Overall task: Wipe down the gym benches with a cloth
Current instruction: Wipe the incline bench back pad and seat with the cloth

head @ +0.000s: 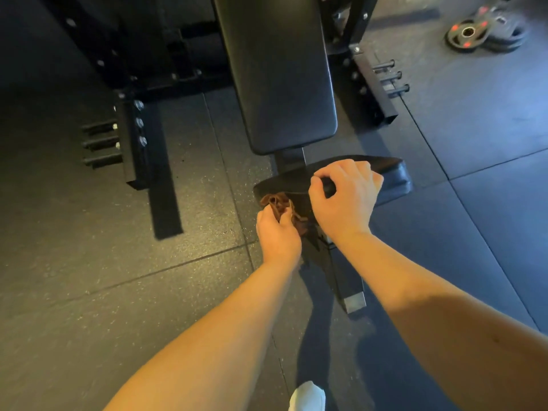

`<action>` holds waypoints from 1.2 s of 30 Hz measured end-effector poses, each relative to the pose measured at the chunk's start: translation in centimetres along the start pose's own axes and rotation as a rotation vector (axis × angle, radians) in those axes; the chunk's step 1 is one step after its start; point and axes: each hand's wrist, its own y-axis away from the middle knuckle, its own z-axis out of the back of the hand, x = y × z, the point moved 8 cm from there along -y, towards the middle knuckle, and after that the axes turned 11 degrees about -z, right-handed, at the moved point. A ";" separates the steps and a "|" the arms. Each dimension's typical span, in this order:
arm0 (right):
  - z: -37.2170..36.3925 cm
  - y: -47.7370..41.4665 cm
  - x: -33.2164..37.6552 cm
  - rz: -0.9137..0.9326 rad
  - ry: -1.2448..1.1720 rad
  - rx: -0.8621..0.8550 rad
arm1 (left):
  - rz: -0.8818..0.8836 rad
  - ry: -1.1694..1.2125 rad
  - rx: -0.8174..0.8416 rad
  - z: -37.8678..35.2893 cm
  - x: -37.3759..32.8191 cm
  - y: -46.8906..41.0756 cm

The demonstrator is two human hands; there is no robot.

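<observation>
We record one bench in view, made up of two pads: one back pad, its long axis running away from the person, and one seat pad lying crosswise nearer to them. There is one cloth, brown and bunched, at the near-left corner of the seat pad and touching it. The left hand holds it, the fingers curled into its folds from the near side. The right hand lies just beside it to the right, its fingers clenched over the seat pad's near edge, apparently bracing (what sits under the thumb is too dark to confirm). The controlling relation is that most of the seat surface lies to the right of the cloth and beyond it, so we judge the coming stroke must run that way. The bracing right hand lies in that path. The left hand alone has the cloth. Also counted are three pegs on the left upright and three pegs on the right.
</observation>
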 end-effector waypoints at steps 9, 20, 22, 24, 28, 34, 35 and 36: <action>1.6 2.2 -1.5 0.109 -0.302 -0.383 | -0.337 0.009 -0.068 0.2 2.2 -4.3; -1.3 4.4 -3.3 0.030 -0.335 -0.574 | -0.642 0.281 0.021 0.0 3.9 -4.1; -2.3 5.3 -3.2 0.029 -0.343 -0.546 | -0.720 0.255 0.032 0.3 3.0 -2.8; -2.7 5.9 -2.9 0.031 -0.315 -0.530 | -0.788 0.246 0.043 0.5 1.9 -1.2; -1.9 6.9 -2.6 0.026 -0.346 -0.463 | -1.090 0.180 0.076 1.3 -1.4 2.0; -2.8 7.5 -2.1 0.027 -0.306 -0.461 | -1.051 -0.011 -0.031 1.5 2.9 -3.3; -3.1 7.7 -2.0 0.021 -0.290 -0.483 | -0.984 0.007 -0.030 1.5 3.9 -4.0; -3.5 8.0 -2.0 0.014 -0.284 -0.501 | -0.895 0.028 -0.025 1.4 4.9 -4.7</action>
